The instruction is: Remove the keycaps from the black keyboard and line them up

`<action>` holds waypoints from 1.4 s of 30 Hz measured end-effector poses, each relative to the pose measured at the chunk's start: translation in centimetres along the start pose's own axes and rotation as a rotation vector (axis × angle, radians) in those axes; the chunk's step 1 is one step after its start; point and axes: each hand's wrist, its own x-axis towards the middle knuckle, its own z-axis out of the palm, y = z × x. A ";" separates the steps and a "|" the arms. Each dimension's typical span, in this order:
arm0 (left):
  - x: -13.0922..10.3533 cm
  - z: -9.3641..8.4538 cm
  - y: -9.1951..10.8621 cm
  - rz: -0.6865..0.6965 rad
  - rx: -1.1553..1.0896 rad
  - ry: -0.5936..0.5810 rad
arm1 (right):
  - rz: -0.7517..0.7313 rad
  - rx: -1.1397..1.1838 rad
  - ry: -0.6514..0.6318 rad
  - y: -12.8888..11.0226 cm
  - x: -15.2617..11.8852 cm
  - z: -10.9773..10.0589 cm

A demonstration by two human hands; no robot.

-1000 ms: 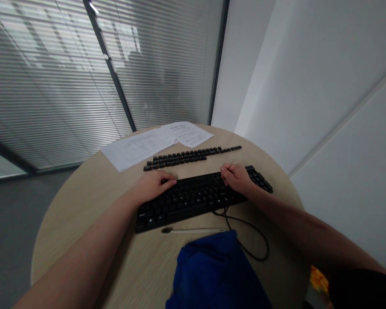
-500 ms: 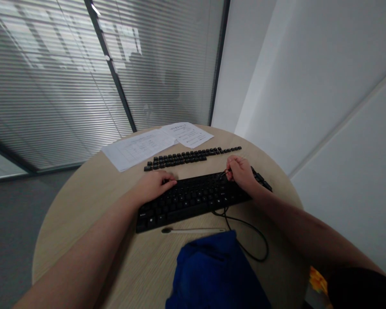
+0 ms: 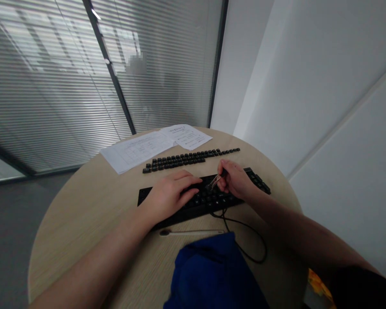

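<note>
A black computer keyboard (image 3: pixel 193 210) lies at a slant on the round table. My left hand (image 3: pixel 172 191) spreads over its left half, fingers stretched toward the middle and hiding many keys. In my right hand (image 3: pixel 234 179) is a wire keycap puller (image 3: pixel 215 182), its prongs down on keys near the keyboard's middle. Whether a key sits between the prongs is too small to tell. Behind the keyboard, loose black keycaps (image 3: pixel 176 162) are lined up in rows.
Printed papers (image 3: pixel 141 150) lie at the table's (image 3: pixel 70 223) far side. Nearer me are a slim brush (image 3: pixel 193 233) with a dark tip, the looped black cable (image 3: pixel 260 257) and a blue cloth (image 3: pixel 209 270). A white wall (image 3: pixel 324 86) stands to the right.
My left hand has slid right, from the keyboard's left top edge to over its keys. My right hand has brought the keycap puller left and nearer to me.
</note>
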 end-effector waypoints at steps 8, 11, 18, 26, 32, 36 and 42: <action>-0.1 0.4 0.8 0.098 -0.006 -0.010 | 0.058 0.016 -0.096 -0.2 -0.7 1.1; 0.1 0.2 0.9 0.107 0.000 -0.028 | 0.060 0.005 -0.142 -0.3 -0.8 1.0; 0.3 0.2 1.0 0.064 -0.086 -0.091 | 0.035 -0.130 -0.261 -0.1 -0.7 0.1; 0.1 -0.2 0.7 0.009 -0.121 -0.030 | -0.108 -0.224 0.068 -1.4 0.5 -2.2; 0.0 -0.6 0.3 -0.012 -0.038 0.074 | -0.539 -0.519 0.376 -2.5 0.5 -4.0; 0.0 -0.2 0.5 0.029 -0.014 0.098 | -0.583 -0.599 0.233 -2.2 -0.2 -3.5; -0.1 0.2 1.1 0.054 0.038 0.091 | -0.493 -0.868 -0.192 -2.1 -1.2 -1.5</action>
